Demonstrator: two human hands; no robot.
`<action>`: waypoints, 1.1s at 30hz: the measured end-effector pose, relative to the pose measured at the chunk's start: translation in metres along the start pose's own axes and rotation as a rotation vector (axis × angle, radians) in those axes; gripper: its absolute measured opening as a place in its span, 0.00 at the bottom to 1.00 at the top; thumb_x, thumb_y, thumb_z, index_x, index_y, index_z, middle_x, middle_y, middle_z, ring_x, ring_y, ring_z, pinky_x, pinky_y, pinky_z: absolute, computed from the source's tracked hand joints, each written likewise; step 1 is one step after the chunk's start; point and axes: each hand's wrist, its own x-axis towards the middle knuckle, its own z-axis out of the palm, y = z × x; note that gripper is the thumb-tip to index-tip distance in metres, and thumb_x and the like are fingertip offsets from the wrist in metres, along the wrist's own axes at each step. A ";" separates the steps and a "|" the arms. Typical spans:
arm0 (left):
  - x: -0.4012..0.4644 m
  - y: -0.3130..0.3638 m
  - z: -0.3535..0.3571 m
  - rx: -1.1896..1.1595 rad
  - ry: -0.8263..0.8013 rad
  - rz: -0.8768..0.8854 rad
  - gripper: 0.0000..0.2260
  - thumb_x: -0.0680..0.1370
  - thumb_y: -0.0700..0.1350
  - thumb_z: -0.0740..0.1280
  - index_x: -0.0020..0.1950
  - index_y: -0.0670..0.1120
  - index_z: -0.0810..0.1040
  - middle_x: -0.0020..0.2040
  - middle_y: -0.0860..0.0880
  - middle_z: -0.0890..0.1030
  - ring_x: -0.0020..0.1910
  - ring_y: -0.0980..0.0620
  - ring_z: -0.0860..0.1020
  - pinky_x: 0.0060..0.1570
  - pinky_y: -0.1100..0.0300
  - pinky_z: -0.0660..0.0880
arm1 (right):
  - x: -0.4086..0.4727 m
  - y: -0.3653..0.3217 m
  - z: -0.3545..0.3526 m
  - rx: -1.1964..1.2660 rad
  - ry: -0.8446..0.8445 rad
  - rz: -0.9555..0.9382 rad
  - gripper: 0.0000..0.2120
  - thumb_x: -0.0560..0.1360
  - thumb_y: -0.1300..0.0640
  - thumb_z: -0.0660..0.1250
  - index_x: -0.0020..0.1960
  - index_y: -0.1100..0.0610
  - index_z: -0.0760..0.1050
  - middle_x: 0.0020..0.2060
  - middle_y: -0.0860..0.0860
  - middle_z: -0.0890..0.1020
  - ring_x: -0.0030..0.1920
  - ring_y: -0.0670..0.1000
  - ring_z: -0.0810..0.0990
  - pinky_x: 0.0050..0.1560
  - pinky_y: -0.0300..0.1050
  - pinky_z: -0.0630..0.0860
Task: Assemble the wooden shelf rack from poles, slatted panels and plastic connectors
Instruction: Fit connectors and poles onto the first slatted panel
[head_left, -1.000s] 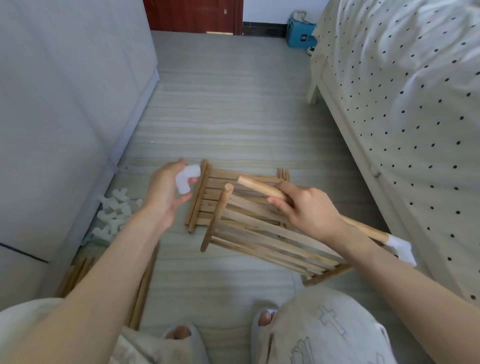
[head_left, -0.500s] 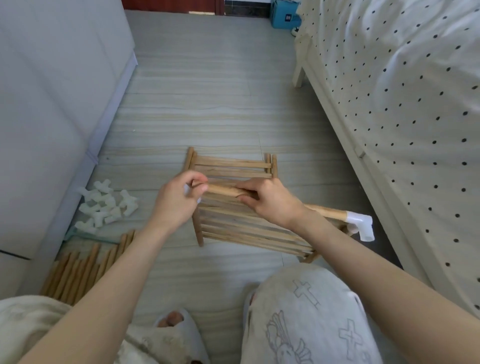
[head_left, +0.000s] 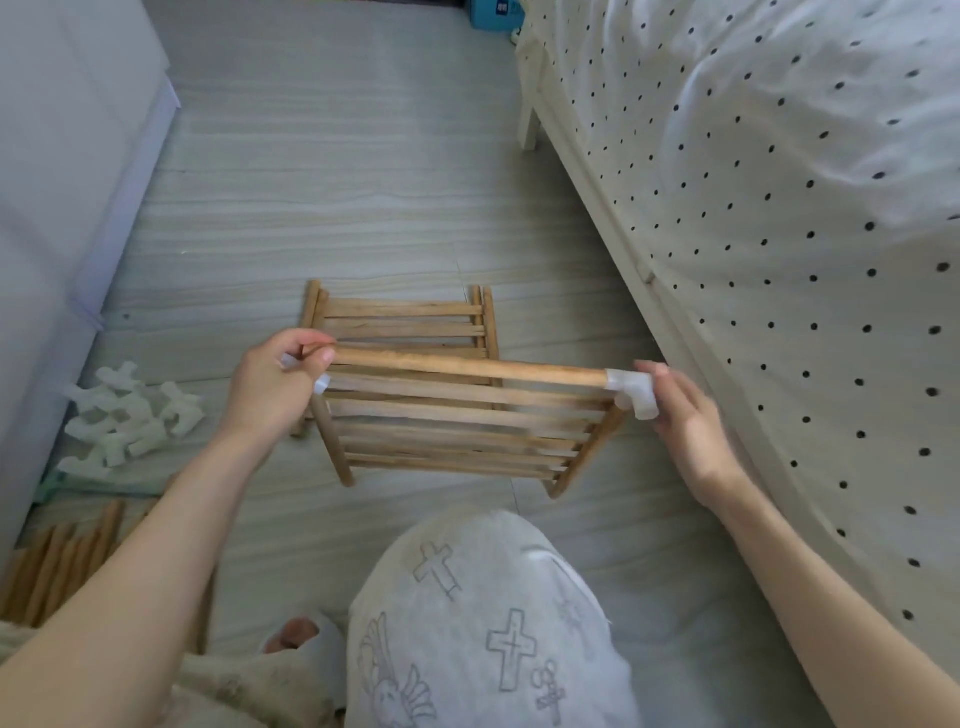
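A wooden pole (head_left: 467, 368) lies level in front of me, above a slatted panel (head_left: 457, 436) held off the floor. My left hand (head_left: 275, 387) grips a white plastic connector (head_left: 320, 384) on the pole's left end, fingers curled round it. A white elbow connector (head_left: 635, 391) caps the right end. My right hand (head_left: 685, 421) has straight fingers pressed against that elbow. A second slatted panel (head_left: 400, 322) lies flat on the floor behind.
A heap of several white connectors (head_left: 130, 415) lies on the floor at the left, near a grey cabinet (head_left: 57, 182). Spare poles (head_left: 57, 566) lie at the lower left. A bed with a dotted cover (head_left: 779, 208) fills the right side. My knee (head_left: 483, 613) is below.
The left hand has brought its connector onto the pole's left end. The right hand has let go of the pole's middle and slid right to the elbow connector. The pole now lies level.
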 end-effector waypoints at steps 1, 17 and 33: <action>0.001 0.000 0.001 0.009 0.013 -0.005 0.08 0.77 0.40 0.65 0.54 0.46 0.80 0.48 0.49 0.77 0.49 0.53 0.73 0.48 0.65 0.65 | -0.004 0.008 0.004 -0.028 -0.045 -0.012 0.26 0.73 0.38 0.64 0.66 0.49 0.69 0.62 0.45 0.75 0.62 0.43 0.73 0.66 0.45 0.68; -0.018 0.094 0.017 0.636 -0.009 0.633 0.19 0.74 0.56 0.67 0.62 0.50 0.75 0.57 0.51 0.79 0.54 0.45 0.71 0.51 0.50 0.66 | 0.013 -0.126 0.090 -0.254 -0.144 -0.655 0.10 0.78 0.55 0.64 0.55 0.59 0.76 0.40 0.52 0.78 0.38 0.48 0.73 0.41 0.35 0.69; 0.001 0.073 -0.016 0.537 -0.224 0.556 0.06 0.79 0.47 0.62 0.49 0.58 0.66 0.36 0.55 0.71 0.40 0.54 0.69 0.34 0.59 0.62 | 0.000 -0.115 0.110 -0.570 -0.275 -0.697 0.14 0.77 0.49 0.63 0.58 0.57 0.75 0.43 0.47 0.72 0.42 0.47 0.71 0.44 0.44 0.69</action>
